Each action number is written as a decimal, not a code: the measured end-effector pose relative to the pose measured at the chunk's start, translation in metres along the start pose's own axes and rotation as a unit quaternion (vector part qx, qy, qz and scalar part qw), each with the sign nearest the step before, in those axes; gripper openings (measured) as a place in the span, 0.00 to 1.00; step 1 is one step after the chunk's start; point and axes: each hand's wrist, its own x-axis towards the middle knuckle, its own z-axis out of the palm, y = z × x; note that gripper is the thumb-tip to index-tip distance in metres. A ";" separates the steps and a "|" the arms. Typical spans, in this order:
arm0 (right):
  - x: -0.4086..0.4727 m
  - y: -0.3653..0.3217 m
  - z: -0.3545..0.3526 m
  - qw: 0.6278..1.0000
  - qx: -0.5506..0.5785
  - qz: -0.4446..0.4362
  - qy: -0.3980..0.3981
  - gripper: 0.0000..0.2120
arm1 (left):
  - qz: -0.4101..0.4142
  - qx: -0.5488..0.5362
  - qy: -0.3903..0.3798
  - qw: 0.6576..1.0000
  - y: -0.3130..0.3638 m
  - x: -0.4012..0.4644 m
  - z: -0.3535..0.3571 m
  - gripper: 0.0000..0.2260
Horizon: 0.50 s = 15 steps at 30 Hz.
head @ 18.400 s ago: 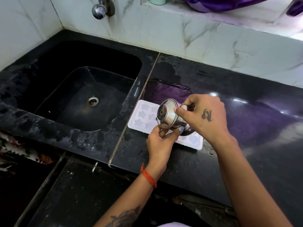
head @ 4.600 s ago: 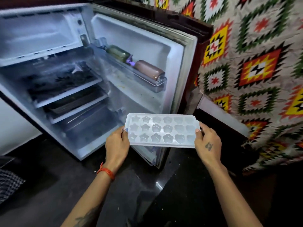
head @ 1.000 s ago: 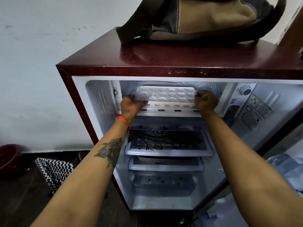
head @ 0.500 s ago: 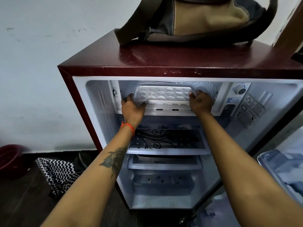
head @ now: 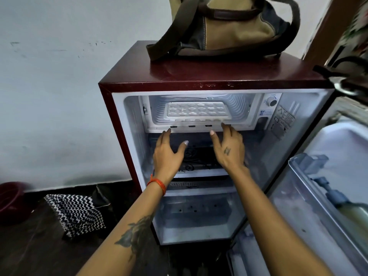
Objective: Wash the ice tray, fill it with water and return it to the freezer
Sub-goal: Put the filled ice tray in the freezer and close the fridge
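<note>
Pale wall behind, dark floor below, and a small maroon fridge standing open with a canvas bag on its top. Inside the freezer compartment at the fridge's top lies the ice tray, flat on the compartment floor, its front edge just back from the lip. Both hands hang in front, below that lip: left hand spread, fingers straight, holding nothing; right hand likewise loose and empty, its fingertips nearly at the lip, apart from the tray.

Placement looks done, so what's left is a clean exit. Draw the hands straight back and low, no brushing the tray's front edge, because a filled tray will slop at a nudge. Then swing the door, at the right, shut gently, not slammed.

Writing? A thermostat dial sits right of the compartment with stickers below it, print too small to read. No brand legible.
</note>
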 end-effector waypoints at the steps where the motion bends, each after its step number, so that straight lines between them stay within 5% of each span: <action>1: -0.011 -0.002 -0.002 1.000 0.002 -0.001 0.003 0.27 | 0.008 0.004 -0.006 1.000 -0.001 -0.007 -0.003 0.30; 15: -0.149 -0.009 -0.025 0.999 -0.002 0.015 -0.029 0.29 | 0.067 0.062 -0.098 0.991 -0.015 -0.118 -0.031 0.31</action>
